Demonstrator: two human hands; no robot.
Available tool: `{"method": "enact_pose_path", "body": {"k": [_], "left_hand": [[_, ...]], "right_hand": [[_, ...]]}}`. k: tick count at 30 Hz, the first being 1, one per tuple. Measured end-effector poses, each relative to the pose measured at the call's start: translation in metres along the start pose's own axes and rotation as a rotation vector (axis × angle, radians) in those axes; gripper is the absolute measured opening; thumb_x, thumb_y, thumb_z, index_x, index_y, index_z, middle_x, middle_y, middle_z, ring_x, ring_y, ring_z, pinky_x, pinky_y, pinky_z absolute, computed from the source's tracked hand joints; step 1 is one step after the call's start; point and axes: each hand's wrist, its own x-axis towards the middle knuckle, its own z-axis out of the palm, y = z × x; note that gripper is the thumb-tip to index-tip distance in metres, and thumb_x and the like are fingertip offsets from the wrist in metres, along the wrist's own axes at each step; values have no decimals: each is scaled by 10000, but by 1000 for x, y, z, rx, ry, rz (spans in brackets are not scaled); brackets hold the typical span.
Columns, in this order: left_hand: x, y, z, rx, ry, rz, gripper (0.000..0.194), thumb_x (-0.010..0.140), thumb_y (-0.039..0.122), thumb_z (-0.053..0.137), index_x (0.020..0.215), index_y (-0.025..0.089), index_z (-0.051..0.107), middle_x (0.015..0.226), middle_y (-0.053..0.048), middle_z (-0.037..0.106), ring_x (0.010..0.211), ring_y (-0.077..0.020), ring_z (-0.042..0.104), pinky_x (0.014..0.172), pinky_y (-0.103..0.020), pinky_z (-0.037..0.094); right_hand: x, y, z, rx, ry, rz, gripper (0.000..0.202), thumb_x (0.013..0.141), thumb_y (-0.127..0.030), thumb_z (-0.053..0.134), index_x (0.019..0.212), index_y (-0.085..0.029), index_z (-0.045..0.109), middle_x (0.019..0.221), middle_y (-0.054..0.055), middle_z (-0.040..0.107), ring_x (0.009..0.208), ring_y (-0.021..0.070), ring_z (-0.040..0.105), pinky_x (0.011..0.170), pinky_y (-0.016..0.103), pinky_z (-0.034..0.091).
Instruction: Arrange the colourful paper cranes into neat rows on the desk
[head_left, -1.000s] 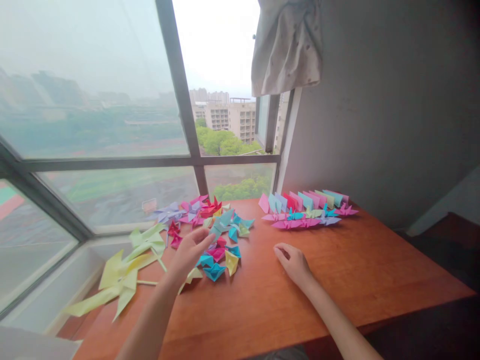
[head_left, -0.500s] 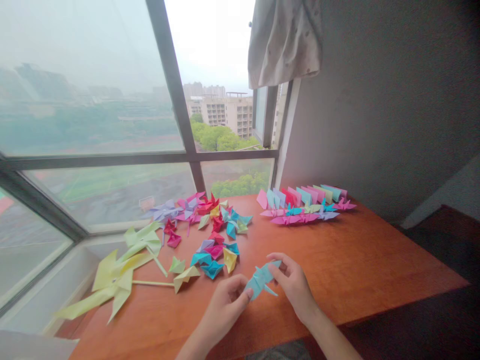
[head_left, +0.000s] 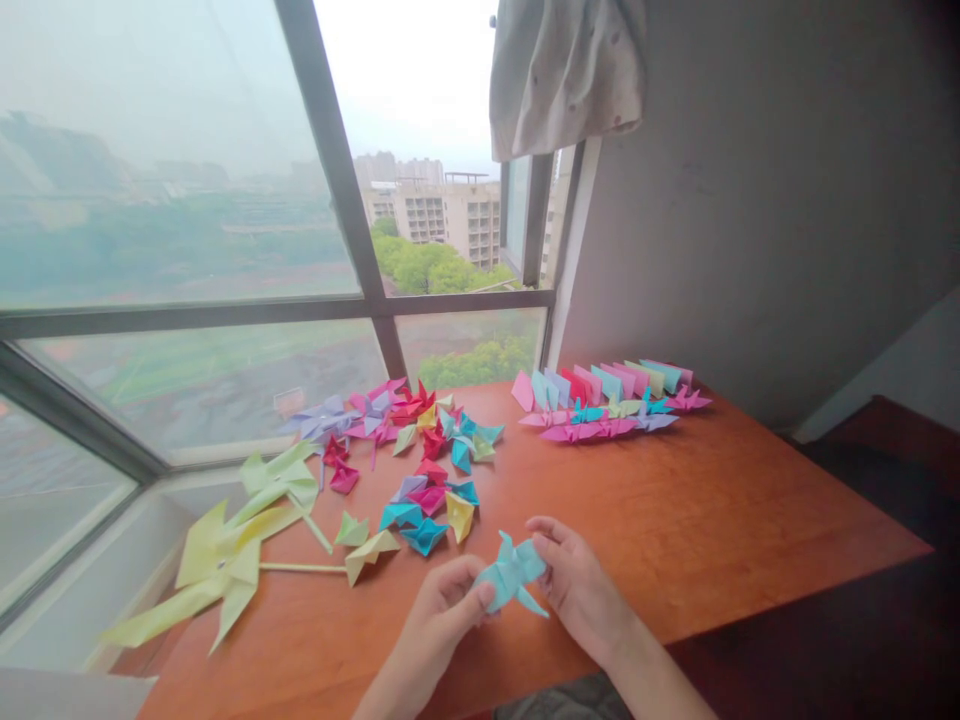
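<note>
Between my hands, above the front edge of the wooden table [head_left: 600, 560], is a light blue origami crane [head_left: 513, 570]. Its wings spread to the sides, and two narrow points stick out, one up and one toward the lower right. My left hand [head_left: 448, 610] pinches the left wing between thumb and fingers. At the other wing, my right hand [head_left: 574, 585] has its fingers closed on the tip. Finished paper cranes [head_left: 600, 428] in pink, blue, green and purple stand in rows at the back right.
Upright folded paper pieces [head_left: 600, 385] line the back right. Several small paper boats [head_left: 426, 500] cluster left of centre. Yellow and green pinwheels [head_left: 225, 565] lie at the left, purple and pink pinwheels [head_left: 326, 420] behind. A window [head_left: 382, 310] borders the far side, a grey wall [head_left: 720, 250] the right.
The crane has turned in my hands, so its wings lie flatter and its narrow points show more clearly. My right hand has come slightly down and left. The view has shifted a little.
</note>
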Motion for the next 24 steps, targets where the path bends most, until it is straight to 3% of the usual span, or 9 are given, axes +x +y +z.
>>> {"method": "enact_pose_path", "body": {"k": [6, 12, 17, 21, 24], "left_hand": [[0, 3, 2, -44, 110, 11, 360, 786, 479, 730, 718, 145, 617, 605, 23, 564, 588, -100, 443, 578, -201, 336], [4, 2, 0, -6, 223, 36, 396, 762, 512, 735, 681, 144, 613, 588, 19, 548, 578, -101, 439, 558, -200, 336], [8, -1, -2, -69, 291, 40, 413, 727, 533, 754, 692, 150, 605, 595, 19, 547, 554, -96, 445, 527, -194, 343], [8, 1, 1, -47, 328, 38, 396, 738, 524, 749, 715, 150, 621, 598, 20, 550, 559, -97, 450, 533, -193, 347], [8, 1, 2, -11, 307, 40, 396, 746, 529, 738, 719, 151, 624, 604, 18, 557, 566, -103, 459, 543, -198, 356]], "right_hand": [[4, -9, 3, 111, 52, 51, 311, 677, -284, 866, 891, -175, 669, 709, -38, 615, 557, 44, 529, 537, 146, 434], [13, -21, -8, -11, 135, -112, 293, 678, -319, 856, 859, -185, 670, 680, -49, 561, 559, 45, 476, 495, 137, 389], [4, -15, -9, -525, 215, -373, 245, 818, -435, 702, 841, -195, 655, 680, -16, 584, 603, 107, 518, 541, 207, 421], [-12, 1, -1, -1010, 24, -659, 154, 909, -339, 577, 903, -202, 648, 787, 22, 627, 712, 147, 576, 653, 253, 456], [-16, 11, 6, -1201, -90, -766, 103, 910, -275, 571, 956, -206, 631, 779, 12, 619, 672, 134, 562, 630, 244, 435]]}}
